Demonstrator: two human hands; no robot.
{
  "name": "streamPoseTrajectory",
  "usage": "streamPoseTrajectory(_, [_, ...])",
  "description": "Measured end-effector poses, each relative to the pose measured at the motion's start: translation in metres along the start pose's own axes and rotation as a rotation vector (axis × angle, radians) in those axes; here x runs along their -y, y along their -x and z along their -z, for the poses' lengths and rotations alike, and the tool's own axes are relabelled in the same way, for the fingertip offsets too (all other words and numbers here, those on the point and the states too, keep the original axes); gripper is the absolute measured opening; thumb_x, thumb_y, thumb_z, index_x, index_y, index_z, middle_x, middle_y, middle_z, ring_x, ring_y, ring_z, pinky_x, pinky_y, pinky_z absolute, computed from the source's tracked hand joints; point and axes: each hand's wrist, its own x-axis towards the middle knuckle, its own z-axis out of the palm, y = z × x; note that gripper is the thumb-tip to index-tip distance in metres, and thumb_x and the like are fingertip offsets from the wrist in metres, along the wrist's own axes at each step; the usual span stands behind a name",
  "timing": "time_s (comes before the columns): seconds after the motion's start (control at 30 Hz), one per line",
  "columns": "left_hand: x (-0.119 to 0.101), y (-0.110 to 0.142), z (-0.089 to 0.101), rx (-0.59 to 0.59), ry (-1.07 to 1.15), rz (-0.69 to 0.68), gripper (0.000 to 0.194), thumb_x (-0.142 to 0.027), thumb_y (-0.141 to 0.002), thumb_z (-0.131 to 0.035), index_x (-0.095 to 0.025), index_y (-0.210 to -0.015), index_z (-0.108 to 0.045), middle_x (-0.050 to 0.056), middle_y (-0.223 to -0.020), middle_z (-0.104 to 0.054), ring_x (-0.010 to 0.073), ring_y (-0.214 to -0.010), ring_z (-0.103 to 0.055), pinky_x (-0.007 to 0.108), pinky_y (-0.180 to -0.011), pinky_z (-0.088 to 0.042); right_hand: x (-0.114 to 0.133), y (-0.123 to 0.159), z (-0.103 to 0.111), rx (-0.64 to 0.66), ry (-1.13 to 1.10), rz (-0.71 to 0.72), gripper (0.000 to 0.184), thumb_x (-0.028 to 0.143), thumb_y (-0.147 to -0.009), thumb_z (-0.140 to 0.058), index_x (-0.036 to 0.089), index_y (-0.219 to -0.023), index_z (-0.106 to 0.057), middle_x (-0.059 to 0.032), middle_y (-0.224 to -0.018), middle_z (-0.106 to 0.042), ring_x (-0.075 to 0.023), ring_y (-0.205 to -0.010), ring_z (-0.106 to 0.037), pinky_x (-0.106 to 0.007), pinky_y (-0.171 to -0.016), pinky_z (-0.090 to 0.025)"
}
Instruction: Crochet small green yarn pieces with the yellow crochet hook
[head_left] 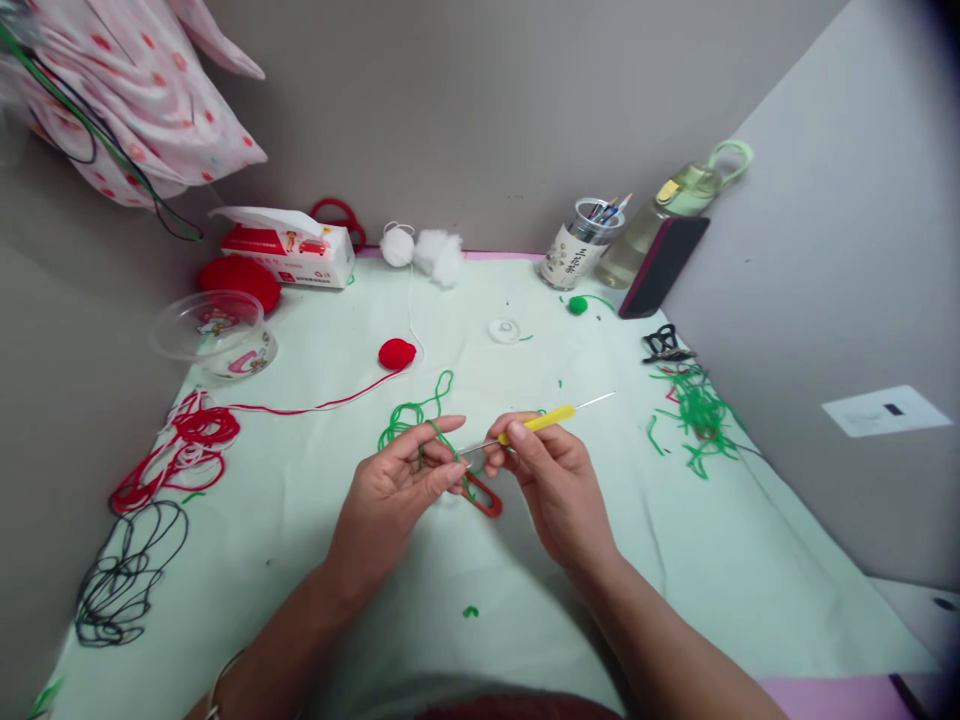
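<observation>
Above the pale green cloth [360, 640], our left hand [394, 485] pinches green yarn [403, 420] between thumb and fingers, index extended; our right hand [553, 485] pinches the yellow-handled hook [538, 420], tip near the yarn, beside an orange loop [491, 508].

At the back left, a red-and-white cardboard tissue box [319, 262] sits below a hanging pink cloth with red spots [142, 100]. At the back right, a clear cylindrical jar [568, 256] of pencils [609, 212] stands beside a pale-green translucent bottle [634, 243], with a tilted dark rectangular phone [664, 268] in front. A white rectangular card [887, 411] lies flat against the right-hand panel [847, 280].
</observation>
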Motion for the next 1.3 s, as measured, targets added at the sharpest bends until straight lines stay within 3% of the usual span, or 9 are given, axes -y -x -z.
streamPoseTrajectory(0.13, [-0.001,-0.001,0.0,0.003,0.013,0.004,0.031,-0.025,-0.083,-0.082,-0.028,-0.114,-0.079,-0.005,-0.078,-0.066,0.0104,-0.072,-0.067,0.023,-0.075,-0.056,0.004,-0.002,-0.002,0.015,-0.072,-0.076,0.025,0.041,-0.087,-0.079,0.018,-0.077,-0.077,-0.0005,-0.077,-0.067,-0.0104,-0.06,-0.063,-0.027,-0.064,-0.058])
streamPoseTrajectory(0.43, [0.002,0.0,0.0,0.009,0.065,-0.001,0.031,-0.025,-0.083,-0.083,-0.027,-0.114,-0.079,-0.003,-0.08,-0.065,0.0121,-0.076,-0.067,0.025,-0.077,-0.058,-0.004,0.003,-0.004,0.072,-0.099,-0.091,0.023,0.042,-0.091,-0.075,0.02,-0.088,-0.078,0.0001,-0.069,-0.067,-0.013,-0.062,-0.065,-0.025,-0.055,-0.054])
streamPoseTrajectory(0.53, [0.004,0.0,0.0,0.027,0.075,-0.006,0.034,-0.025,-0.084,-0.082,-0.028,-0.118,-0.078,-0.003,-0.081,-0.065,0.0121,-0.077,-0.066,0.025,-0.078,-0.057,-0.005,0.005,-0.003,0.099,-0.001,0.043,0.016,0.036,-0.095,-0.072,0.023,-0.092,-0.08,0.0003,-0.073,-0.069,-0.0126,-0.066,-0.067,-0.026,-0.063,-0.057])
streamPoseTrajectory(0.67, [0.002,0.002,0.001,0.051,0.084,-0.006,0.034,-0.024,-0.085,-0.081,-0.03,-0.118,-0.078,-0.004,-0.081,-0.063,0.0104,-0.075,-0.063,0.023,-0.078,-0.054,-0.002,0.007,-0.002,0.085,0.297,0.405,0.012,0.023,-0.095,-0.071,0.026,-0.095,-0.082,-0.0036,-0.09,-0.077,-0.0168,-0.085,-0.071,-0.029,-0.074,-0.058])
streamPoseTrajectory(0.73, [0.001,0.002,0.001,0.068,0.095,0.007,0.035,-0.024,-0.085,-0.081,-0.031,-0.119,-0.078,-0.004,-0.081,-0.063,0.01,-0.076,-0.063,0.022,-0.077,-0.054,-0.002,0.008,-0.002,0.11,0.359,0.504,0.015,0.021,-0.097,-0.068,0.027,-0.098,-0.082,-0.0049,-0.095,-0.08,-0.0194,-0.092,-0.073,-0.033,-0.079,-0.059])
streamPoseTrajectory(1.0, [0.003,0.004,-0.002,0.156,0.195,0.039,0.031,-0.028,-0.088,-0.078,-0.025,-0.118,-0.078,0.0,-0.085,-0.069,0.0142,-0.081,-0.069,0.027,-0.082,-0.056,-0.002,0.011,-0.008,0.147,0.291,0.541,0.019,0.024,-0.101,-0.063,0.028,-0.103,-0.081,-0.0042,-0.093,-0.079,-0.016,-0.076,-0.072,-0.031,-0.07,-0.061])
streamPoseTrajectory(1.17, [0.003,0.005,-0.008,0.056,0.243,0.01,0.028,-0.023,-0.086,-0.079,-0.024,-0.113,-0.079,-0.001,-0.084,-0.069,0.0119,-0.075,-0.067,0.025,-0.078,-0.056,0.001,0.012,-0.01,0.1,0.34,0.573,0.018,0.02,-0.1,-0.063,0.026,-0.103,-0.08,-0.0052,-0.095,-0.079,-0.0162,-0.078,-0.073,-0.029,-0.067,-0.062])
streamPoseTrajectory(1.3, [0.001,0.009,-0.015,-0.011,0.292,0.012,0.031,-0.024,-0.084,-0.082,-0.025,-0.115,-0.078,-0.004,-0.077,-0.066,0.0096,-0.071,-0.065,0.021,-0.075,-0.053,0.001,0.018,-0.008,0.098,0.622,0.765,0.027,0.011,-0.099,-0.062,0.027,-0.112,-0.078,-0.0056,-0.096,-0.078,-0.0172,-0.084,-0.074,-0.029,-0.07,-0.063])
